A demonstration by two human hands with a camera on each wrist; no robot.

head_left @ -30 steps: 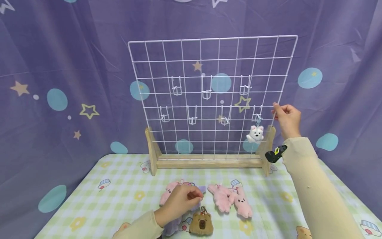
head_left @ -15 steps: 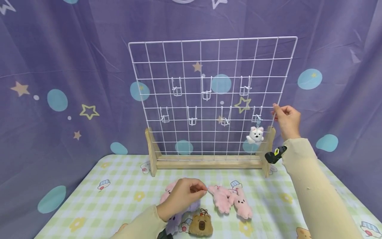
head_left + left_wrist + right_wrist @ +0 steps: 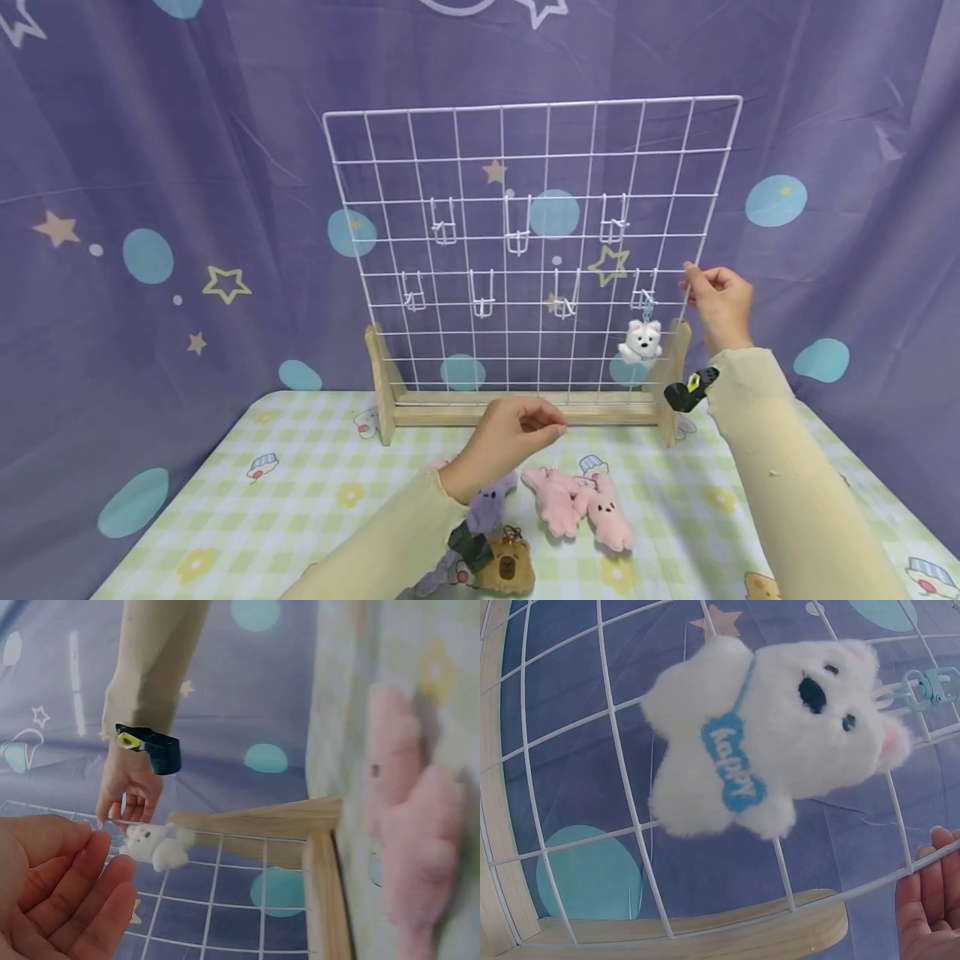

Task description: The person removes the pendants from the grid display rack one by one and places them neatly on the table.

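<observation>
A white wire grid rack [image 3: 550, 155] stands upright in a wooden base [image 3: 525, 414]. My right hand [image 3: 722, 305] pinches the grid's right edge wire between thumb and fingers. Just left of it, a white plush dog keychain [image 3: 642, 342] hangs from a hook; the right wrist view shows the dog [image 3: 757, 735] with its blue "happy" tag and clasp. My left hand [image 3: 510, 433] is in the air in front of the base, fingers loosely bent, thumb near the index fingertip. In the left wrist view the left hand [image 3: 64, 881] shows nothing held.
Several white hooks [image 3: 483, 307] sit on the grid in two rows. Pink plush keychains [image 3: 555, 502] lie on the checked tablecloth [image 3: 300, 500]. A brown capybara plush [image 3: 510, 569] and purple plush toys [image 3: 491, 502] lie partly behind the left arm. A patterned purple curtain [image 3: 187, 167] hangs behind.
My left hand has moved up and to the right, from above the plush toys toward the base. The right hand keeps its hold on the grid edge.
</observation>
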